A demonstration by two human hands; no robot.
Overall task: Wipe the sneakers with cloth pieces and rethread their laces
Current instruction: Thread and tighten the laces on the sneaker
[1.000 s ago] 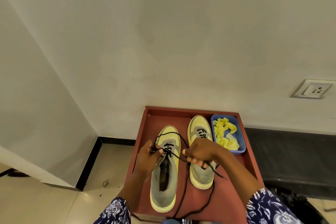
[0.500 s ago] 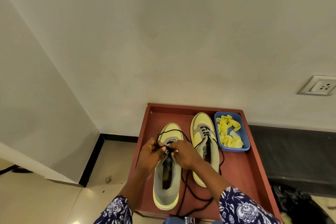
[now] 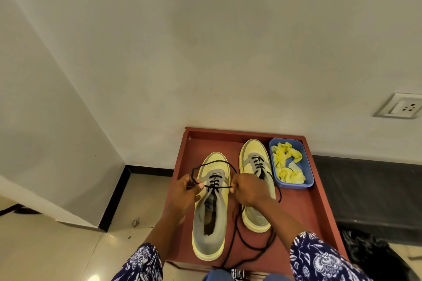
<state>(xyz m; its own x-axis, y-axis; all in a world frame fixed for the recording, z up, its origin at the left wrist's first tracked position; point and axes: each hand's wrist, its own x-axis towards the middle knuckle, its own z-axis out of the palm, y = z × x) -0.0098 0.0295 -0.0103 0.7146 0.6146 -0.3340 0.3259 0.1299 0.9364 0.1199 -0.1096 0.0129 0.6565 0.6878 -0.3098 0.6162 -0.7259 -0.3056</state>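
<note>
While both hands pinch the thin black lace (image 3: 219, 186) — left hand (image 3: 186, 191), right hand (image 3: 247, 189) — pull evenly outward. Keep the yellow-and-grey sneaker (image 3: 211, 207) between them steady, seating each crossing flat.

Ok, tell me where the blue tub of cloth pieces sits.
The blue tub sits in the far right corner of the red tray, just right of the right-hand sneaker.

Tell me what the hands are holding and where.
Both pinch the black lace of the nearer yellow-grey sneaker: left hand and right hand, either side of the eyelets.
</note>
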